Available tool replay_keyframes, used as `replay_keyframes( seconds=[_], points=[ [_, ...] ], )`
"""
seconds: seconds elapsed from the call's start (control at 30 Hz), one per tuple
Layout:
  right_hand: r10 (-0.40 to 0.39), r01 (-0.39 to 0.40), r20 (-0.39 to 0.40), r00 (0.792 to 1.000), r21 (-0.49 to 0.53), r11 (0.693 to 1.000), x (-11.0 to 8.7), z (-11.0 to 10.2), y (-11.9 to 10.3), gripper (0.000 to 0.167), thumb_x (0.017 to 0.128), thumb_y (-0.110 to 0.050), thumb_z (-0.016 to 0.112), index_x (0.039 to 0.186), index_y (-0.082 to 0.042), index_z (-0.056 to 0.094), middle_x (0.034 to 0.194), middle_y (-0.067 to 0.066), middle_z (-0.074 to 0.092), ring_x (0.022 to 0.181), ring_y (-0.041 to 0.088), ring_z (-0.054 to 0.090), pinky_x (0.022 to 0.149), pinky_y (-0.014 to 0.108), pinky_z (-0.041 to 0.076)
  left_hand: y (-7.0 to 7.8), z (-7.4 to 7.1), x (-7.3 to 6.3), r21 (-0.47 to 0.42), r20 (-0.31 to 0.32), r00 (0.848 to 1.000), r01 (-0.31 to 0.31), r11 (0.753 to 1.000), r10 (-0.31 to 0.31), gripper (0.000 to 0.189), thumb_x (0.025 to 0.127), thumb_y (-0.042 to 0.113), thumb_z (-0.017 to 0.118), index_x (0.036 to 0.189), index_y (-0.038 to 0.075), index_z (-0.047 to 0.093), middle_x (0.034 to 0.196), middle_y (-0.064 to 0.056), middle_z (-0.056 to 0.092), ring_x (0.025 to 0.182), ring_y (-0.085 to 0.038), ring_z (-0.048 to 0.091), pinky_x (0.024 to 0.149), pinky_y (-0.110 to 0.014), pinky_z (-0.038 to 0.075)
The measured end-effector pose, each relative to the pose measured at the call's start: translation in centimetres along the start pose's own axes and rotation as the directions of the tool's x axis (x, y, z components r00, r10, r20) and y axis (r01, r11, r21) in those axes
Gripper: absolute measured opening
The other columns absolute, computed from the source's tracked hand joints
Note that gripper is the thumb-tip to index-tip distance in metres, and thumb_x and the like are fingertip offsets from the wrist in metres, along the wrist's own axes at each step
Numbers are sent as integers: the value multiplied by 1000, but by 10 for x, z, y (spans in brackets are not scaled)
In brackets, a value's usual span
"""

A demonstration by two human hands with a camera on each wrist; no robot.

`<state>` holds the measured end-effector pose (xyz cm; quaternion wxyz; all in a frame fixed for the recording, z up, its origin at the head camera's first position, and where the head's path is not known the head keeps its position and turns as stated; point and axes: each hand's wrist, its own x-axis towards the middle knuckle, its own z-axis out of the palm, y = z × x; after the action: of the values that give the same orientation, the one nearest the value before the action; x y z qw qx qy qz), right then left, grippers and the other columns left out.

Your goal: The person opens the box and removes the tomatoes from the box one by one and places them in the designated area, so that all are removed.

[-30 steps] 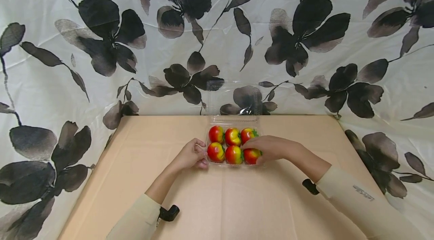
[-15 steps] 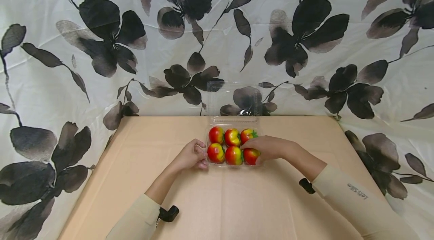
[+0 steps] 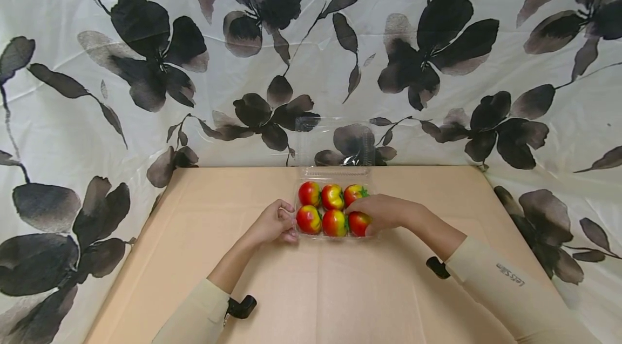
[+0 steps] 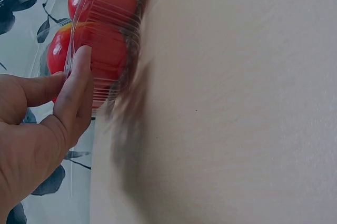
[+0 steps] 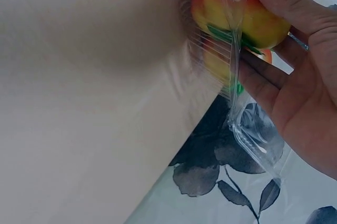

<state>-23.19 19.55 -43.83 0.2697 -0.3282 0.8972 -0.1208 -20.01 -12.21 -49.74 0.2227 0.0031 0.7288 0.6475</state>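
Observation:
An uncovered clear plastic clamshell box (image 3: pixel 336 172) stands at the table's far edge, holding several glossy red-and-yellow fruits (image 3: pixel 335 222) in two rows. My left hand (image 3: pixel 274 222) pinches the box's left rim between thumb and fingers; the left wrist view shows the ribbed wall (image 4: pixel 113 89) beside the fingertips. Over the right end, my right hand (image 3: pixel 389 211) grips the front right fruit (image 3: pixel 358 224). In the right wrist view, the thumb lies on this fruit (image 5: pixel 263 21), which has green leaves, and the fingers curl behind it. The right hand partly hides the back right fruit (image 3: pixel 355 193).
The box's transparent lid (image 3: pixel 335 141) is folded back past the table edge, against a white cloth (image 3: pixel 340 36) with dark printed flowers. A tan board (image 3: pixel 320 290) covers the table. Black wrist cameras (image 3: pixel 242 307) sit at both sleeves.
My right hand and forearm have shifted slightly left, and the front right fruit has moved a little left with them. The left hand keeps its place on the rim.

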Motion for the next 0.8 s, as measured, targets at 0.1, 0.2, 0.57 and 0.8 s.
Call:
replay_keyframes(
  seconds=[0.1, 0.2, 0.57, 0.8],
  points=[
    [7, -7, 0, 1000, 2, 1000, 0, 0, 0, 64, 78, -11, 89, 137, -18, 63, 134, 2, 64, 128, 28, 55, 111, 53, 53, -1, 0, 0, -4, 6, 1000, -2, 1000, 2, 30, 98, -11, 59, 122, -5, 43, 89, -15, 57, 66, -23, 70, 68, -49, 67],
    [2, -2, 3, 1000, -3, 1000, 0, 0, -1, 65, 79, -10, 89, 138, -18, 63, 135, 2, 63, 129, 28, 55, 112, 52, 52, -1, 0, 1, -10, 9, 1000, 4, 1000, -4, 31, 98, -11, 59, 123, -4, 43, 90, -15, 57, 66, -23, 70, 69, -49, 67],
    [-48, 48, 6, 999, 3, 999, -3, -5, -2, 64, 80, -10, 87, 139, -16, 63, 136, 3, 64, 129, 29, 55, 112, 49, 52, 0, 0, 0, -4, 8, 1000, -3, 1000, 3, 29, 97, -11, 59, 121, -5, 44, 89, -16, 57, 67, -24, 71, 70, -49, 67],
    [-54, 56, -20, 998, 60, 997, -10, -11, -1, 60, 82, -9, 85, 138, -16, 64, 135, 2, 65, 127, 28, 57, 112, 50, 52, 0, -1, 0, -12, 10, 1000, -5, 1000, 5, 28, 98, -11, 58, 122, -5, 43, 88, -15, 57, 68, -24, 72, 72, -51, 67]
  ],
)
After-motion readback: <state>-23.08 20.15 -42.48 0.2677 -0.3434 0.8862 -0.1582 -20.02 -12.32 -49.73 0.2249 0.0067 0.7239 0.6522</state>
